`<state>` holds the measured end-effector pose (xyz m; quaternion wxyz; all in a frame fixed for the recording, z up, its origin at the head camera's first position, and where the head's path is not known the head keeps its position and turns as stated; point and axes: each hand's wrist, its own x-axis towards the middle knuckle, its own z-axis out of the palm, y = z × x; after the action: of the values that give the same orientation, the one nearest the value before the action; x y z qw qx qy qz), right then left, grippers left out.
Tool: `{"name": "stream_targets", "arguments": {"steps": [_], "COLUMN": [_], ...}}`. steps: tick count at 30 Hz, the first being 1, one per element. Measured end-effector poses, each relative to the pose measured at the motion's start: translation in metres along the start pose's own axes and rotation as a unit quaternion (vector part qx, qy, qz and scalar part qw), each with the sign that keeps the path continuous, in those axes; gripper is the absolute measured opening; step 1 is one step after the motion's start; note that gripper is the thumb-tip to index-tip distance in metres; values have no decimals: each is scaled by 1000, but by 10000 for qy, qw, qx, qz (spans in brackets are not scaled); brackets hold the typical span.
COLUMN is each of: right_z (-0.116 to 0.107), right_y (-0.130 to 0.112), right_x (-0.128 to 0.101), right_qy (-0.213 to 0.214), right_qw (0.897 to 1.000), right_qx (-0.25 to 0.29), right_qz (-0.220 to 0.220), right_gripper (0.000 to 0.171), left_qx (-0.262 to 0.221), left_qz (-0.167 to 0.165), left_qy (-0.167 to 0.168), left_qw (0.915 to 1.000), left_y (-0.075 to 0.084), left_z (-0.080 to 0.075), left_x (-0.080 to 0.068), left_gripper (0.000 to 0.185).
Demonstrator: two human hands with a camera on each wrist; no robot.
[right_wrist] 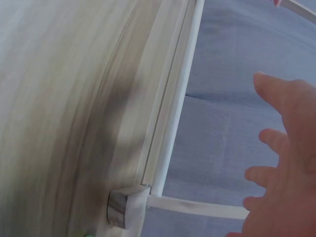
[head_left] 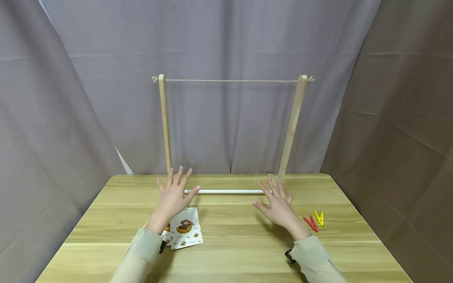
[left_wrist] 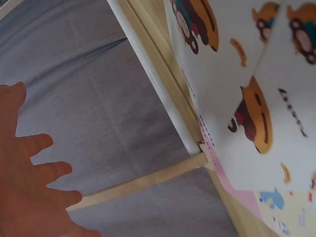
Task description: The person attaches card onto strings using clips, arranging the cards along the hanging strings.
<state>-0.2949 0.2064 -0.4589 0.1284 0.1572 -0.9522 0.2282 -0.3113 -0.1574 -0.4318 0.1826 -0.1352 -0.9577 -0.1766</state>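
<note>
Wooden frame [head_left: 164, 122] stands at the middle of the head view, toward the far edge of the counter [head_left: 230, 251]: two upright posts, a thin string [head_left: 231, 81] stretched between their tops, and a white rod [head_left: 226, 191] lying along the base between their feet. The right post [head_left: 291, 125] leans slightly compared with the left one, so the stand looks light and easy to tip.

Both hands hover just in front of the base. The left hand [head_left: 175, 196] has its grip wide, fingers spread and holding nothing, near the foot of the left post; the right hand [head_left: 277, 204] is likewise spread and empty near the foot of the right post. I cannot tell whether any fingertip touches the wood.

The main risk, as I judge it, is a knock: an open palm pushing on a post foot could slide or topple the frame toward the curtain [head_left: 226, 59] behind, and uneven pressure from the two sides could twist it and slacken the string.

Lower left of centre, picture cards [head_left: 185, 234] lie under the left forearm, so a sleeve could drag them. At lower right, a red peg [head_left: 310, 223] and a yellow peg [head_left: 319, 218] sit close to the right wrist and could be swept off.
</note>
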Motion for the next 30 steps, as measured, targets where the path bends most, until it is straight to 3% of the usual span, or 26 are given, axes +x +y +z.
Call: {"name": "stream_targets", "arguments": {"steps": [9, 16, 24, 30], "right_z": [-5, -17, -28, -31], "right_y": [-2, 3, 11, 15], "right_x": [-14, -29, -46, -49], "right_qy": [-102, -81, -173, -274], "right_qw": [9998, 9999, 9994, 9983], "right_qx": [95, 65, 189, 506], "right_qz": [-107, -46, -211, -102], "right_gripper": [76, 68, 60, 61], "left_qx": [-85, -209, -631, -996], "left_qz": [-243, -124, -236, -430], "left_qy": [-81, 85, 52, -78], "left_qw": [9996, 9997, 9977, 9941], "left_y": [-19, -22, -26, -31], "left_z": [-11, -12, -16, -21], "left_x": [-19, -34, -47, -53], "left_gripper": [78, 77, 71, 73]}}
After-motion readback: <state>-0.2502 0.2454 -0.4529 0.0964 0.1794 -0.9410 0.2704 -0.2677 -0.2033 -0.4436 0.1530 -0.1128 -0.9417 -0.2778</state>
